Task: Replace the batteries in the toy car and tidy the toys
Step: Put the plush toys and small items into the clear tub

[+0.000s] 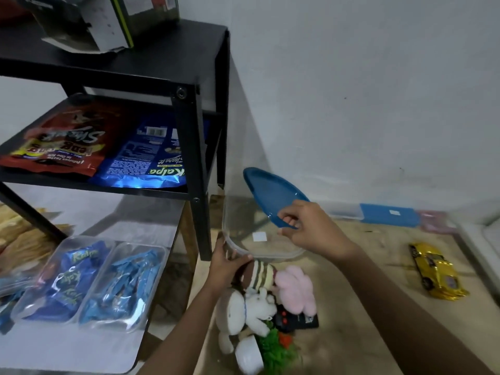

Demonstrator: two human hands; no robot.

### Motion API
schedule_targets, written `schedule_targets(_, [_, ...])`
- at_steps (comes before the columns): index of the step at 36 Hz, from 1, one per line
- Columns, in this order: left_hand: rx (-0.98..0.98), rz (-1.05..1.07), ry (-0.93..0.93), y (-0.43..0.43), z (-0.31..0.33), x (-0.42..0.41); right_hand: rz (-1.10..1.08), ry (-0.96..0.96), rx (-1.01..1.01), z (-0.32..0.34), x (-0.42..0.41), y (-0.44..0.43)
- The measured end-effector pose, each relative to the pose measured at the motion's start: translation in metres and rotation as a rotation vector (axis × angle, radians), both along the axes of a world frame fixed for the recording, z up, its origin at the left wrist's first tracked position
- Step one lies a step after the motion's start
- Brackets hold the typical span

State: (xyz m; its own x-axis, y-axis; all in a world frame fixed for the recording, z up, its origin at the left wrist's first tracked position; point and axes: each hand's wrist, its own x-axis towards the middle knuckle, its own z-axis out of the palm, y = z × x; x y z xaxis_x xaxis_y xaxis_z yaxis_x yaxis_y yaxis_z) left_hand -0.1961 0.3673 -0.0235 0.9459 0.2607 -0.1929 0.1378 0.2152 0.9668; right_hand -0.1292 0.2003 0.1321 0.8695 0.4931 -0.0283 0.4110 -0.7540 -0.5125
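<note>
Head view, and nearest to us sits the heap of soft toys (259,301) on the wooden floor, just below the clear plastic tub (243,239): a white plush animal (243,315), a pink one (296,289) beside it, a striped brown-and-cream one (257,274) on top, with a black remote (295,319) tucked under the pink one. Right against the tub's near rim, the left hand (224,266) is pressed on, fingers curled over the edge and steadying it. Just past that, over the tub's far side, the right hand (311,228) pinches the blue lid (270,196), thumb and fingers clamped on its lower edge, the lid tilted up and clear of the tub's mouth. Well to the right of the tub lies the yellow toy car (435,272), alone on the floor, touched by neither hand. Left of the tub stands the black shelf unit (189,147), snack packets (102,150) lying on its middle shelf. Beyond the tub, by the white wall (365,90), sits a second container with a blue lid (387,215).
</note>
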Motion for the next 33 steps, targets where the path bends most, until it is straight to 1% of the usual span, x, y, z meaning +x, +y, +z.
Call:
schedule_targets(7, [0.106, 0.055, -0.044, -0.008, 0.006, 0.007, -0.129, -0.029, 0.060, 0.007, -0.018, -0.059])
schedule_targets(10, [0.152, 0.042, -0.044, -0.009, 0.003, 0.006, -0.204, -0.056, 0.026, -0.005, -0.032, -0.085])
schedule_targets(12, [0.171, 0.029, -0.026, -0.008, 0.001, 0.006, -0.212, -0.075, -0.013, -0.022, -0.040, -0.103])
schedule_targets(14, [0.195, 0.020, -0.034, -0.010, 0.001, 0.006, -0.215, -0.039, -0.129, -0.043, -0.047, -0.118])
schedule_targets(16, [0.213, 0.016, -0.042, -0.010, -0.001, 0.007, -0.267, 0.034, -0.232, -0.062, -0.054, -0.131])
schedule_targets(20, [0.203, 0.010, -0.030, -0.010, -0.005, 0.008, -0.341, 0.114, -0.318, -0.092, -0.061, -0.146])
schedule_targets(25, [0.174, 0.016, -0.007, -0.009, -0.007, 0.007, -0.360, 0.138, -0.368, -0.123, -0.058, -0.149])
schedule_targets(33, [0.167, 0.038, -0.009, -0.010, -0.007, 0.005, -0.383, 0.191, -0.331, -0.152, -0.047, -0.151])
